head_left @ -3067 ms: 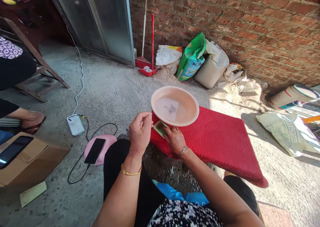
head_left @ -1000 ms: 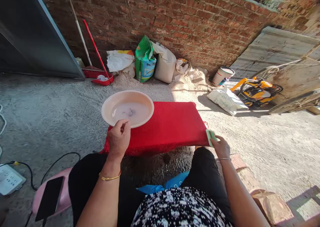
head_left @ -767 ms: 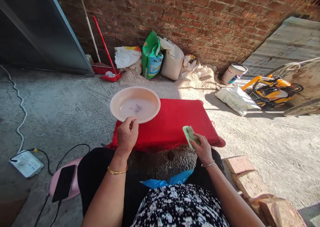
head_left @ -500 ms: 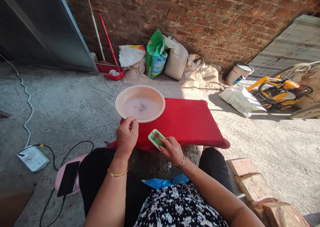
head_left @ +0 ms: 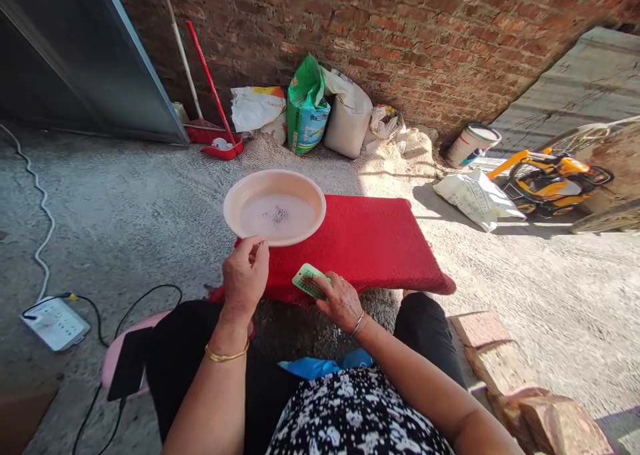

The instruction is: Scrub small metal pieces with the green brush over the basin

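Note:
My left hand [head_left: 245, 275] is closed in a pinch just in front of the near rim of a pale peach basin [head_left: 233, 205]. A tiny dark spot shows at its fingertips, too small to name. Inside the basin, a cluster of small dark bits [head_left: 279, 215] lies in the middle of the whitish bottom. My right hand [head_left: 341, 301] grips a small light-green rectangular piece [head_left: 306, 278], its face up, textured with rows of dark and reddish specks. My fingers cover its near end. Both hands are over the near edge of a red cloth-covered bench [head_left: 365, 241].
Sacks [head_left: 347, 118] and a red dustpan [head_left: 225, 149] stand along the brick wall. To the left are a power strip [head_left: 55, 323] and a phone [head_left: 127, 361] with cables. Bricks [head_left: 483, 331] lie by my right leg. A yellow ride-on toy [head_left: 560, 181] is at far right.
The whole view has shifted slightly, so things appear a little further left. The green piece has tilted flatter in my right hand. My left hand keeps its pinch near the basin.

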`<state>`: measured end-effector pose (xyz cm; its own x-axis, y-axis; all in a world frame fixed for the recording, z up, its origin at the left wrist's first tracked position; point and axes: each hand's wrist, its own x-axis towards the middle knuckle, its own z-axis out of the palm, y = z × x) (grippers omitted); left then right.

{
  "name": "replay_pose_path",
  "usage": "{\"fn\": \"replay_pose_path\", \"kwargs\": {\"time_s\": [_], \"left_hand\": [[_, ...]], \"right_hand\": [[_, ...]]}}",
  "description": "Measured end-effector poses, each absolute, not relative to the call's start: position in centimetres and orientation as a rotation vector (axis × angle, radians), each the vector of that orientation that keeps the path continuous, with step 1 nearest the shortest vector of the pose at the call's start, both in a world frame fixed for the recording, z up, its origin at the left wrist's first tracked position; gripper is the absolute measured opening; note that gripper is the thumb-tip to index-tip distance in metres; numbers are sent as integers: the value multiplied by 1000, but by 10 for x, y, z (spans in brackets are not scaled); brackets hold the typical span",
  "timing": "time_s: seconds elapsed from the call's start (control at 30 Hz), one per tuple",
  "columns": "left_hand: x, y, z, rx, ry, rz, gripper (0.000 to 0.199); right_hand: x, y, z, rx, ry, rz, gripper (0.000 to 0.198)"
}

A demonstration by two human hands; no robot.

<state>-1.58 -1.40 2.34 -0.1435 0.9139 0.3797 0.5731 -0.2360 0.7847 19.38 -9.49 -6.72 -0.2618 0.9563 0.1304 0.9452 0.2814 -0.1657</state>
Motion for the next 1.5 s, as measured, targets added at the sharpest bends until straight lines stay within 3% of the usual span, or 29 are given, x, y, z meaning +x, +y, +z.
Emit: {"fn": "replay_pose_path", "kwargs": {"time_s": [0.5, 0.63, 0.83, 0.97, 1.13, 1.3, 1.5], "left_hand": [[5, -3, 14, 1885, 1737, 1184, 25], [11, 0, 11, 1954, 1762, 1134, 25], [16, 3, 8, 2052, 1793, 1087, 24], [20, 1, 7, 2090, 1731, 1076, 24], [40, -14, 3, 2009, 1428, 1007, 24], [62, -36, 2, 1700, 1036, 753, 32], [59, -46, 14, 1417, 751, 660, 52]], "right_hand": [[364, -148, -111, -1959, -1734, -380, 46], [406, -158, -122, -2065, -1509, -359, 48], [449, -176, -121, -2194, -849, -184, 68], [451, -179, -91, -1894, -289, 170, 82], [396, -156, -37, -1203, -309, 922, 58], [307, -131, -18, -873, -363, 1491, 39], [243, -122, -30, -799, -476, 1836, 45]]}}
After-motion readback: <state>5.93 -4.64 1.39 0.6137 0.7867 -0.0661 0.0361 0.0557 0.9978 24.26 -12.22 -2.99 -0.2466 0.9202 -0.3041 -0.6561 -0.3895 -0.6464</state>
